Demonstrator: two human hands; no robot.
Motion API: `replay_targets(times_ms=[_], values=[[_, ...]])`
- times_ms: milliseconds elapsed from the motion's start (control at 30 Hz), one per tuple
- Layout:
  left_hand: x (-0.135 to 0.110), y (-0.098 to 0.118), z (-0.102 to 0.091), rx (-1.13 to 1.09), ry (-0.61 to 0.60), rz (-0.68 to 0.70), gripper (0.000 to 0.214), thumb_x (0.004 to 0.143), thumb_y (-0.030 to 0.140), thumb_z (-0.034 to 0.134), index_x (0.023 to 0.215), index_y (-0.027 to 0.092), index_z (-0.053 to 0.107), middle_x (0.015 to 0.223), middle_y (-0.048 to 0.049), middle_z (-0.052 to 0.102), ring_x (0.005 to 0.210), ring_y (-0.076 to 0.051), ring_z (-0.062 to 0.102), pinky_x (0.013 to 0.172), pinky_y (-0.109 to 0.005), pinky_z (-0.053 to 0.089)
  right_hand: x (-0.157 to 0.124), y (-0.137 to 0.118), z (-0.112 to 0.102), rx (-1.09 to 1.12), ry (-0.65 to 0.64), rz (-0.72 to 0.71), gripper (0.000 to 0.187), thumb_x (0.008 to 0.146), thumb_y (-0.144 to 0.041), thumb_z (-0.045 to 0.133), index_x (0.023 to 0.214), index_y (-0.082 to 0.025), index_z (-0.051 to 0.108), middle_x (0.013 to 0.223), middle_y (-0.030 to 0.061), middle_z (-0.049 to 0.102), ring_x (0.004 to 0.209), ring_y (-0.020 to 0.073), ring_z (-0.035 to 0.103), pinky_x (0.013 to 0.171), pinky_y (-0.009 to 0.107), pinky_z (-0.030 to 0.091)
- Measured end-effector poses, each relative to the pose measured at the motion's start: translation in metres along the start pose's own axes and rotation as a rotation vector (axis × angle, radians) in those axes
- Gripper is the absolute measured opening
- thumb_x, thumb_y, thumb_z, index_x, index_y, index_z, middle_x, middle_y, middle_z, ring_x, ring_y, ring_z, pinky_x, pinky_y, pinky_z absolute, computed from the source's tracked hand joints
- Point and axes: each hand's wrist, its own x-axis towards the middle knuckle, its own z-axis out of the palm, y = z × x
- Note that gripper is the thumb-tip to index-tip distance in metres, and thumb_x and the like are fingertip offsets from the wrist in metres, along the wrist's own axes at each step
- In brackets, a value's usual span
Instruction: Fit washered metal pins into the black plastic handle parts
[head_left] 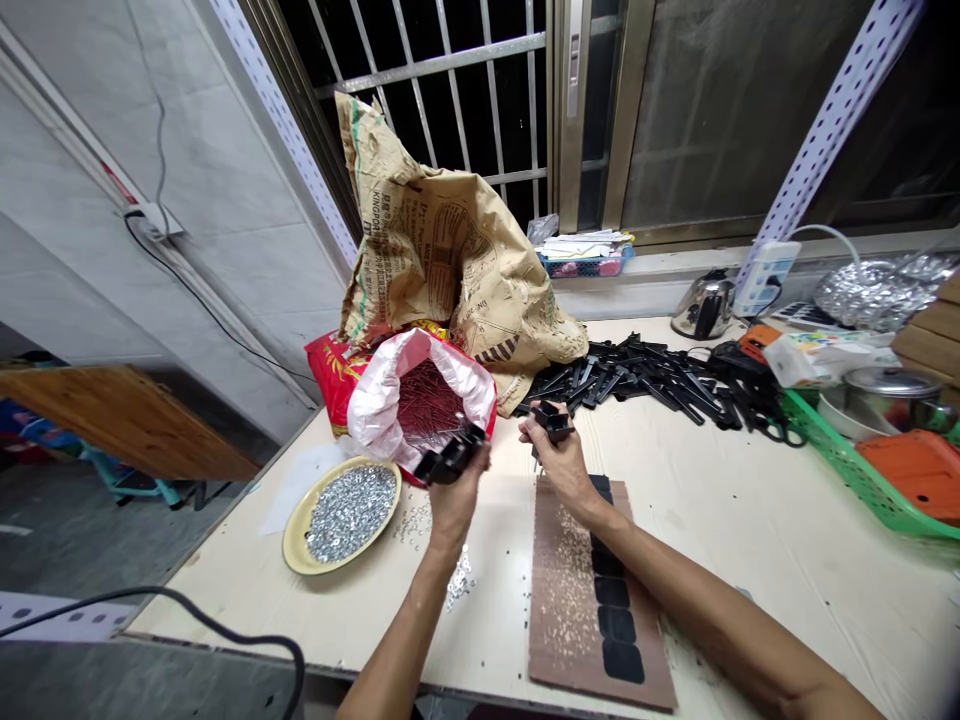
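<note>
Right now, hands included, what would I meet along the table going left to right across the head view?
Yellow bowl → left hand → right hand → kettle → green basket.

Surface (720, 540), left to right: bowl (295, 548) of washers (352, 510), bag (375, 405) of screws (427, 400) behind it, board (555, 655) in front, strips (637, 375) behind board, basket (847, 480). Parts (452, 456) in both hands (454, 508), above surface.
</note>
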Motion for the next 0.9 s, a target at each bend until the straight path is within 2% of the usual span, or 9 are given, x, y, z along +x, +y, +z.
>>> replay_targets(times_ms=[167, 333, 433, 567, 733, 800, 900], values=[[-0.006, 0.001, -0.006, 0.077, -0.048, -0.014, 0.028, 0.062, 0.036, 0.077, 0.079, 0.014, 0.071, 0.065, -0.0019, 0.066, 0.062, -0.015, 0.059, 0.064, -0.028, 0.048, -0.002, -0.002, -0.002, -0.018, 0.010, 0.027, 0.038, 0.078, -0.044, 0.063, 0.104, -0.020, 0.050, 0.088, 0.0020, 0.060, 0.073, 0.0139, 0.061, 0.071, 0.031, 0.053], [-0.003, 0.017, -0.003, -0.103, -0.057, -0.032, 0.033, 0.066, 0.037, 0.075, 0.090, 0.014, 0.070, 0.067, -0.0013, 0.065, 0.062, -0.013, 0.059, 0.065, -0.028, 0.049, -0.002, 0.000, -0.001, -0.003, -0.003, 0.037, 0.037, 0.078, -0.045, 0.064, 0.101, -0.020, 0.050, 0.085, 0.0012, 0.059, 0.074, 0.0147, 0.062, 0.070, 0.030, 0.054], [0.005, 0.020, -0.003, -0.241, -0.091, -0.020, 0.034, 0.066, 0.037, 0.075, 0.092, 0.015, 0.068, 0.063, 0.0019, 0.061, 0.056, -0.010, 0.056, 0.060, -0.025, 0.048, 0.000, 0.003, -0.001, -0.003, 0.002, 0.056, 0.039, 0.077, -0.046, 0.065, 0.102, -0.019, 0.051, 0.083, 0.0014, 0.060, 0.073, 0.0150, 0.062, 0.069, 0.031, 0.054], [0.010, 0.022, -0.005, -0.270, -0.118, 0.004, 0.033, 0.065, 0.035, 0.076, 0.091, 0.016, 0.068, 0.062, 0.0017, 0.061, 0.056, -0.010, 0.056, 0.058, -0.024, 0.047, 0.002, 0.006, -0.001, 0.020, 0.013, 0.068, 0.039, 0.076, -0.045, 0.065, 0.103, -0.019, 0.051, 0.081, 0.0008, 0.061, 0.068, 0.0136, 0.062, 0.067, 0.030, 0.054], [0.014, 0.024, -0.006, -0.223, -0.226, -0.081, 0.038, 0.066, 0.032, 0.076, 0.099, 0.015, 0.067, 0.074, -0.0038, 0.067, 0.072, -0.016, 0.063, 0.069, -0.028, 0.049, 0.003, 0.006, -0.002, 0.036, 0.051, 0.121, 0.043, 0.074, -0.045, 0.067, 0.104, -0.018, 0.052, 0.078, 0.0012, 0.063, 0.065, 0.0137, 0.062, 0.065, 0.028, 0.053], [0.018, 0.022, -0.008, -0.354, -0.236, -0.118, 0.040, 0.068, 0.032, 0.076, 0.102, 0.016, 0.065, 0.072, -0.0017, 0.065, 0.067, -0.014, 0.061, 0.066, -0.028, 0.050, 0.004, 0.006, -0.003, 0.039, 0.072, 0.137, 0.042, 0.073, -0.046, 0.068, 0.101, -0.017, 0.055, 0.077, 0.0015, 0.064, 0.062, 0.0130, 0.062, 0.063, 0.027, 0.052], [0.020, 0.015, -0.010, -0.542, -0.347, -0.302, 0.034, 0.068, 0.032, 0.076, 0.097, 0.016, 0.064, 0.062, 0.0038, 0.055, 0.052, -0.009, 0.053, 0.057, -0.025, 0.047, 0.006, 0.006, -0.006, 0.002, 0.044, 0.149, 0.037, 0.075, -0.047, 0.065, 0.094, -0.015, 0.059, 0.074, 0.0026, 0.064, 0.059, 0.0116, 0.059, 0.058, 0.025, 0.049]])
